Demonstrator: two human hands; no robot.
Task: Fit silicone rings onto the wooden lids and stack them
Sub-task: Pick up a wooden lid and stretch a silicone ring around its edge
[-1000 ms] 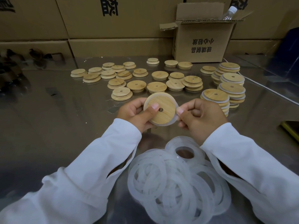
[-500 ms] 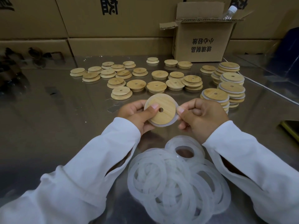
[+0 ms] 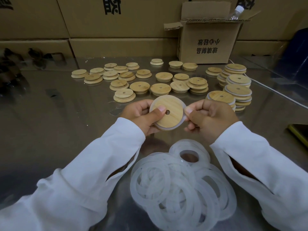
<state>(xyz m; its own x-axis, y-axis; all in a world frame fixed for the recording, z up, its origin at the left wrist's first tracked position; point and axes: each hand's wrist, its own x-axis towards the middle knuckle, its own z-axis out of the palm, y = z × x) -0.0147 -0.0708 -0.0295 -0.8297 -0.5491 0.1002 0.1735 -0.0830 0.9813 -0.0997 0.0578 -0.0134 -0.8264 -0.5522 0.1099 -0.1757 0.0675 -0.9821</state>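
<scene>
Left hand [image 3: 141, 117] gripped the wooden lid [image 3: 167, 112], thumb on its face beside the centre hole, fingers curled behind. I judged this braced it, tilted up to the camera. The silicone ring [image 3: 184, 120] sat round the rim. The right hand [image 3: 211, 120], fingers curled, pinched the ring's right edge, probably seating it. I counted one lid in hand, about twenty bare lids [image 3: 124, 95] on the table [image 3: 66, 122] beyond, a ring pile [image 3: 183, 189] too overlapped to count, and four ringed stacks [image 3: 238, 90] at right.
</scene>
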